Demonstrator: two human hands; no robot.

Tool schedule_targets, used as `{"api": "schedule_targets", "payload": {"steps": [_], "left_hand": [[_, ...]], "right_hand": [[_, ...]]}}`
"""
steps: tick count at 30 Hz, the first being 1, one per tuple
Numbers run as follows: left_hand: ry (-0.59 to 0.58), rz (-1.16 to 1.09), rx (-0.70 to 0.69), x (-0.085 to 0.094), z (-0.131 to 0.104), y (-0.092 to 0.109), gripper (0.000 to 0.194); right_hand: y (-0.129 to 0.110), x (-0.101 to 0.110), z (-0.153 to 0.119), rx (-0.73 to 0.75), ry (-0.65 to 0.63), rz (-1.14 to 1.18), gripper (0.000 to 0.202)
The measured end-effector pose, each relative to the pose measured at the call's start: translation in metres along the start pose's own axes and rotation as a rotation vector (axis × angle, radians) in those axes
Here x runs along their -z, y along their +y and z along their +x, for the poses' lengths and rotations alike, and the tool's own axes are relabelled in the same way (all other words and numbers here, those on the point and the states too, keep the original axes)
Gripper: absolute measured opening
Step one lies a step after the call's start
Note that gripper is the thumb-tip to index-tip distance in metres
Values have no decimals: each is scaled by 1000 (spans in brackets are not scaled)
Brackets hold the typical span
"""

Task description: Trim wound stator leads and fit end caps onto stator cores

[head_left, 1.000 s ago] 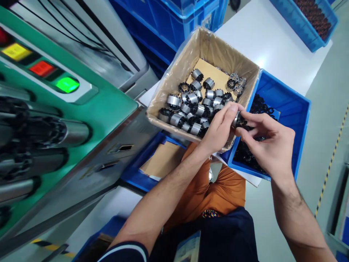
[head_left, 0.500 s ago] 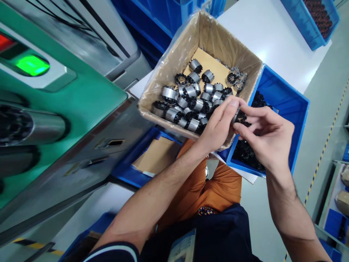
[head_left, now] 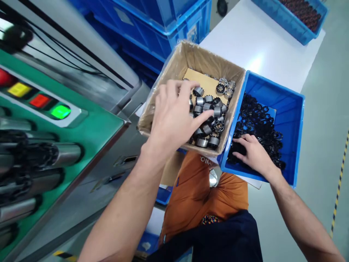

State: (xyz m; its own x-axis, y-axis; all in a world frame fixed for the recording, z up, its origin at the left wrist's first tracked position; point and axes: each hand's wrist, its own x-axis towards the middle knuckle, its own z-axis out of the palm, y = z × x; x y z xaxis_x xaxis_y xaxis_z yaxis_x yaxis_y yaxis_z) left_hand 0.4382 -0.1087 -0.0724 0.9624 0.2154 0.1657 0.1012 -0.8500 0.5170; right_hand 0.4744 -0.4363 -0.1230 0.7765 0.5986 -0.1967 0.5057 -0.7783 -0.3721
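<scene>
My left hand hovers over the cardboard box, which has a clear plastic liner. Its thumb is spread away from the curved fingers, and I see nothing held. Beneath and beside it lie several short silver metal cylinders with black toothed end rings; the hand hides part of the pile. Inside the blue bin, my right hand reaches down to a heap of small black plastic rings. Thumb and fingers are apart at the heap's near left side, with no part visible between them.
A green machine panel with lit buttons and metal cylinders stands at the left. Stacked blue crates are behind the box. The white table carries another blue bin of reddish-brown parts at the far right.
My hands have separated from a dark part they held together at the box's right edge. The left moved left over the box; the right went down into the blue bin. The view shifted.
</scene>
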Motion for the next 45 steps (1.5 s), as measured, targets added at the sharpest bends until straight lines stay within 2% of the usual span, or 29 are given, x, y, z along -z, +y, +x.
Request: {"api": "schedule_targets", "payload": {"steps": [2, 4, 7, 9, 12, 15, 19, 22, 25, 28, 32, 34, 36, 39, 42, 44, 45], "left_hand": [[-50, 22, -31, -8, 36, 12, 49], [-106, 55, -27, -26, 79, 22, 36], [-287, 111, 1, -61, 137, 29, 39], [-364, 131, -1, -81, 161, 28, 47], [-406, 140, -18, -100, 173, 20, 50], [-395, 140, -46, -103, 168, 8, 50], [-330, 52, -72, -94, 162, -5, 50], [-322, -32, -62, -89, 161, -1, 48], [-291, -147, -88, -84, 153, 16, 42], [-245, -400, -170, -72, 126, 39, 41], [-317, -662, -251, -51, 68, 66, 38], [-301, -675, -308, -46, 39, 74, 35], [-236, -628, -402, -48, 14, 80, 34], [-149, -499, -513, -54, -16, 87, 37], [-120, -402, -537, -52, -28, 90, 29], [-188, -406, -537, -44, -17, 86, 27], [-211, -405, -504, -41, -5, 81, 27]], "right_hand": [[0, -10, 2, 26, -32, -44, 43], [0, -11, 3, 47, -52, -81, 31], [4, -2, -3, 75, -69, -112, 16], [10, 5, -10, 85, -65, -116, 21], [18, 10, -21, 79, -38, -107, 33], [22, 9, -28, 69, 4, -83, 33], [21, 7, -31, 51, 73, -76, 31], [19, 8, -30, 18, 137, -95, 39], [20, 10, -29, -20, 200, -17, 50], [25, 13, -29, -87, 284, 221, 50], [26, 17, -26, -161, 368, 488, 41], [19, 19, -23, -217, 420, 784, 36], [8, 20, -20, -268, 427, 1104, 38], [-11, 17, -16, -280, 358, 1301, 50], [-19, 10, -13, -286, 346, 1324, 55], [-17, 5, -12, -306, 352, 1341, 50], [-15, 2, -11, -318, 356, 1347, 48]]}}
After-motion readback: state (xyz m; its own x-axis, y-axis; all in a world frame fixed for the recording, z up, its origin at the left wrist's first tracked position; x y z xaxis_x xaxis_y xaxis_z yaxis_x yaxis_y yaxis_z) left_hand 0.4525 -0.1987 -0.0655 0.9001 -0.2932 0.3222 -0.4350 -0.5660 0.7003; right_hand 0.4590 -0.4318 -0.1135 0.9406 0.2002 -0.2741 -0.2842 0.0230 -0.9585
